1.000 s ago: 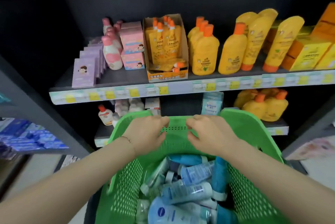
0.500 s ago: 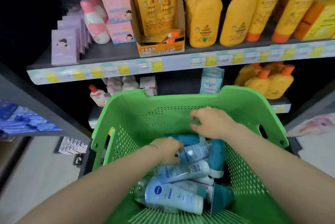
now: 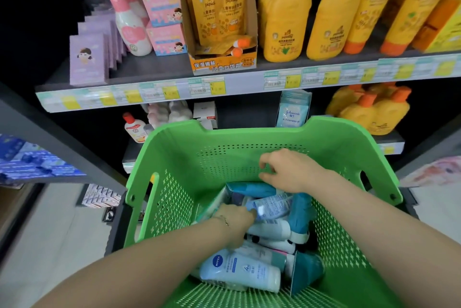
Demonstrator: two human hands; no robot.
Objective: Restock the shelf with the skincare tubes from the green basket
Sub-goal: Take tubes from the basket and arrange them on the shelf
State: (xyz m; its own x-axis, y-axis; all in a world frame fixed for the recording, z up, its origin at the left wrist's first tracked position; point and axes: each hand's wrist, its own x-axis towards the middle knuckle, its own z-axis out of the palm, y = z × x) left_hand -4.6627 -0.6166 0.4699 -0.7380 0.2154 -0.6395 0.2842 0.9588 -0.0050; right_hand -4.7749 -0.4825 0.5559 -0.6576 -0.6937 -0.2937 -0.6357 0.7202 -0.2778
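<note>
The skincare tubes (image 3: 249,272) lay heaped in the bottom of the green basket (image 3: 174,158), at 6 o'clock in the view. The left hand (image 3: 234,217) was sunk among them against a pale blue tube (image 3: 272,206); whether its grip had closed on anything could not be told. The right hand (image 3: 289,170) hovered at 1 o'clock from the left, its grip loose and empty. No matching tube showed on the shelf (image 3: 159,68) at 12 o'clock, beside the yellow bottles (image 3: 287,23), so restocking looked barely begun.

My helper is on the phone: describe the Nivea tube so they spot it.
Look into the green basket in front of the shelves. At its near end lies a pale blue-white tube. Only it shows a round dark-blue Nivea logo.
</note>
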